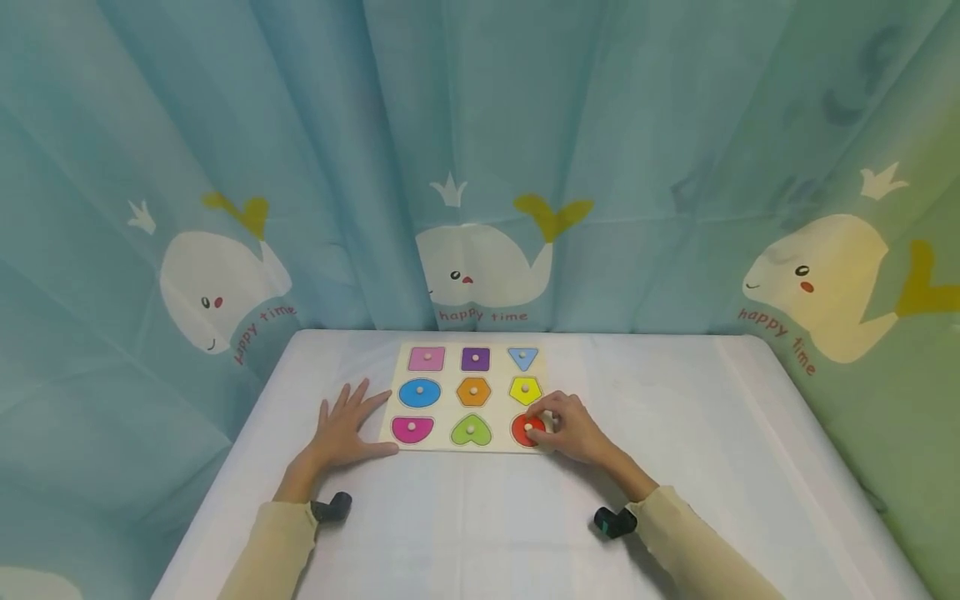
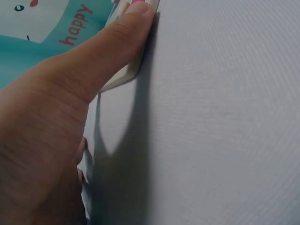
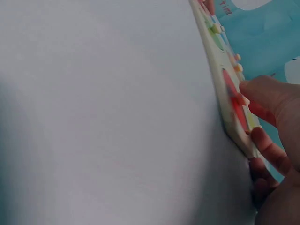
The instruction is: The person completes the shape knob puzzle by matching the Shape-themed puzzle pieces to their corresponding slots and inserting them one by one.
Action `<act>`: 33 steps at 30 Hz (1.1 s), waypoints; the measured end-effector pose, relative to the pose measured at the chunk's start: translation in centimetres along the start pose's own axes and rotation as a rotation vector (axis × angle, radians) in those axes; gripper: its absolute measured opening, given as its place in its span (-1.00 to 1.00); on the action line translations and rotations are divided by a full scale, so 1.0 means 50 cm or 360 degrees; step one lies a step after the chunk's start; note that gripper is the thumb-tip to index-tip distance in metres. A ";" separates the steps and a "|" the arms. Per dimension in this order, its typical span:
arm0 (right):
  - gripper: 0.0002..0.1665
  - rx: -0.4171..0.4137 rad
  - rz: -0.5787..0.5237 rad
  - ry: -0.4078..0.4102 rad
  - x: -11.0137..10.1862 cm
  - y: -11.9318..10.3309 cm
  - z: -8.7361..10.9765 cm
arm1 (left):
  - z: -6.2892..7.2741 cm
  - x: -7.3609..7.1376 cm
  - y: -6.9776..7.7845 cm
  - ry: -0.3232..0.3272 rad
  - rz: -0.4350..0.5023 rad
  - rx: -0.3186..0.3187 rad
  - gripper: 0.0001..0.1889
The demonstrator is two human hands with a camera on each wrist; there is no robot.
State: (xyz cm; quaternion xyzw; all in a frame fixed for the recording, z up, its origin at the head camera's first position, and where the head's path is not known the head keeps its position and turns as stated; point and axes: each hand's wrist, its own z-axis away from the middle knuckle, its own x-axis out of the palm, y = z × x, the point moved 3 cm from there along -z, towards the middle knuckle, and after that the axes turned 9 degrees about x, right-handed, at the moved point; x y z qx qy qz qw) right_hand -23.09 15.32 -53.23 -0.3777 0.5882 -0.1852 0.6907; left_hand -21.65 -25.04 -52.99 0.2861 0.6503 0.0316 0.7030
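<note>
A shape puzzle board lies flat, with coloured knobbed pieces seated in three rows. My left hand is spread at its left side, the index fingertip at the left edge and the thumb along the near left corner. At the near right corner, my right hand pinches the small knob of the red circle piece between thumb and forefinger. In the right wrist view the red piece sits level in the board, and the other fingers curl beside the board's right edge.
The green heart piece is left of the red circle and the yellow pentagon piece lies behind it. A white cloth covers the table. Blue curtains with printed whales hang behind. A dark wrist camera sits by the right sleeve.
</note>
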 end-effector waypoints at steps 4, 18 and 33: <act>-0.52 -0.0035 0.0034 -0.0110 -0.013 -0.003 -0.010 | 0.001 -0.004 0.002 -0.0035 0.0035 -0.0040 0.07; -0.13 -0.0102 -0.0068 -0.0122 -0.104 -0.043 -0.053 | -0.037 -0.067 0.026 0.0239 0.0290 0.0003 0.10; -0.09 -0.0176 -0.0140 0.0075 -0.180 -0.080 -0.061 | -0.100 -0.140 0.122 0.0394 0.0224 0.0132 0.14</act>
